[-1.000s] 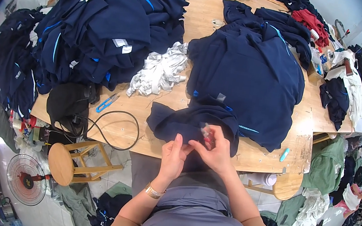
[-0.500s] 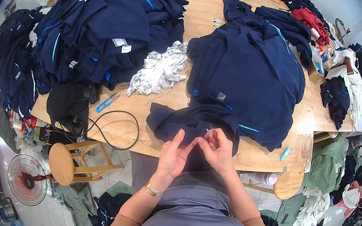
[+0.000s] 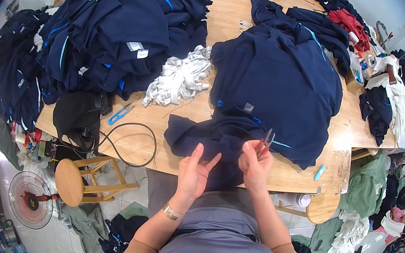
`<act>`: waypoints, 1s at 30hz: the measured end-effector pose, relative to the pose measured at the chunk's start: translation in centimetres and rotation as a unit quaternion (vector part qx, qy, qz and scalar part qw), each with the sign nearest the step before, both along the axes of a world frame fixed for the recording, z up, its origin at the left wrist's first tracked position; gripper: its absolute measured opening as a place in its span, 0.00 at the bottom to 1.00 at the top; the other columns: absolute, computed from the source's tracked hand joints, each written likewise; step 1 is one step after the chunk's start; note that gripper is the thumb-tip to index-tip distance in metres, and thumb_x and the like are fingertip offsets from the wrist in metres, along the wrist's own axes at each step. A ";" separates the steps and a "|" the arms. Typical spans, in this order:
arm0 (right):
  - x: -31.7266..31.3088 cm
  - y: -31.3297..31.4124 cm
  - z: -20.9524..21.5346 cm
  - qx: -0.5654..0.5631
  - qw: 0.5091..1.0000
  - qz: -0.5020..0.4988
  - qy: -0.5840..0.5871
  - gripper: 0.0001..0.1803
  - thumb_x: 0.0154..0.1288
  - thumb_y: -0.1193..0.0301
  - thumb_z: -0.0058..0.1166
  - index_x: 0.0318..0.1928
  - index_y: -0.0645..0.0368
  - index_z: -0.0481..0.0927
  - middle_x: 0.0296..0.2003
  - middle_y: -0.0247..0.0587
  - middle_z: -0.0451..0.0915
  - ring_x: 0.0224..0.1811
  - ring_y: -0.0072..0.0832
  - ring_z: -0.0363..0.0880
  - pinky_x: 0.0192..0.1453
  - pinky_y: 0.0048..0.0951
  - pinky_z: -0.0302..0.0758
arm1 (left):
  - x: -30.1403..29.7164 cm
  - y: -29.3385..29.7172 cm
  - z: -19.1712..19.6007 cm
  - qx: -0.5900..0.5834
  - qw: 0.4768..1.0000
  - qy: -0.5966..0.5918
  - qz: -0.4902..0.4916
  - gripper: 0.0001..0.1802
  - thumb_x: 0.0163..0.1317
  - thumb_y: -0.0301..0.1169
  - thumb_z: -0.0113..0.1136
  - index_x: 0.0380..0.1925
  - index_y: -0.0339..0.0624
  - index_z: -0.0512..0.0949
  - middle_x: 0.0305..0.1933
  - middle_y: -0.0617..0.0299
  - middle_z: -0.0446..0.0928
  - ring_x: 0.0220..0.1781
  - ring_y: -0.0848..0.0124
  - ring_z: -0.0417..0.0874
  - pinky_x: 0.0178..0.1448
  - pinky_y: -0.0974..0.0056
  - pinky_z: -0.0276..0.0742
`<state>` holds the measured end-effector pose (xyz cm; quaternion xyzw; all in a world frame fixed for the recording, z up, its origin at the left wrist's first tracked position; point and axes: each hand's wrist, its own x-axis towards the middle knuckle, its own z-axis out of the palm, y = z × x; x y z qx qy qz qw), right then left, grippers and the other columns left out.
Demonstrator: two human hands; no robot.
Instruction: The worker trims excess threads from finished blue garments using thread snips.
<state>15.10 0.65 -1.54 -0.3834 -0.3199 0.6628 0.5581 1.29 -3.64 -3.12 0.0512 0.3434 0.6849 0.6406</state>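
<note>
My right hand (image 3: 256, 170) is closed around a pair of red-handled thread snips (image 3: 264, 143), with the metal blades pointing up and away from me. To its left, my left hand (image 3: 193, 175) is spread, thumb and fingers apart, over the near folds of a navy garment (image 3: 186, 133). Whether its lower fingers touch the cloth is hard to tell. This garment lies bunched at the table's front edge, partly hanging over it. Just beyond both hands, a large flat stack of navy garments (image 3: 277, 80) with light blue trim covers the table's middle right.
A tall heap of navy garments (image 3: 108, 27) fills the left of the wooden table (image 3: 177, 159). White fabric strips (image 3: 180, 80), blue snips (image 3: 121, 114), a black bag (image 3: 77, 116) with a looping cable and a turquoise tool (image 3: 319, 172) lie about. A stool (image 3: 69, 183) and a fan (image 3: 30, 200) stand lower left.
My right hand has moved right and slightly up, away from my left hand, and the snips now show clearly. My left fingers have spread. The co-worker's hand at the far edge has gone from view.
</note>
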 end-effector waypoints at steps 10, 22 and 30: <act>-0.4 0.5 -1.9 0.065 0.954 0.118 -0.269 0.06 0.60 0.73 0.57 0.32 0.62 0.76 0.21 0.22 0.71 0.23 0.07 0.62 0.25 0.13 0.58 | 0.0 -0.9 -0.9 -0.075 0.990 0.013 -0.115 0.14 0.65 0.39 0.53 0.27 0.39 0.75 0.35 0.60 0.76 0.37 0.69 0.80 0.50 0.54 0.80; 1.9 -1.0 -1.3 0.061 0.901 0.271 -0.332 0.09 0.57 0.71 0.61 0.27 0.61 0.76 0.17 0.21 0.65 0.20 0.09 0.58 0.23 0.16 0.55 | -6.0 -0.1 -5.7 -0.013 0.642 0.758 0.112 0.22 0.56 0.38 0.64 0.41 0.33 0.70 0.31 0.63 0.71 0.21 0.70 0.70 0.33 0.66 0.69; 2.1 -2.1 -2.3 0.153 0.852 0.304 -0.398 0.09 0.53 0.73 0.63 0.31 0.63 0.76 0.14 0.33 0.64 0.19 0.16 0.59 0.24 0.21 0.61 | -9.4 2.3 -2.0 -0.085 0.994 0.001 -0.062 0.17 0.68 0.40 0.47 0.44 0.38 0.76 0.43 0.60 0.80 0.44 0.68 0.80 0.50 0.64 0.75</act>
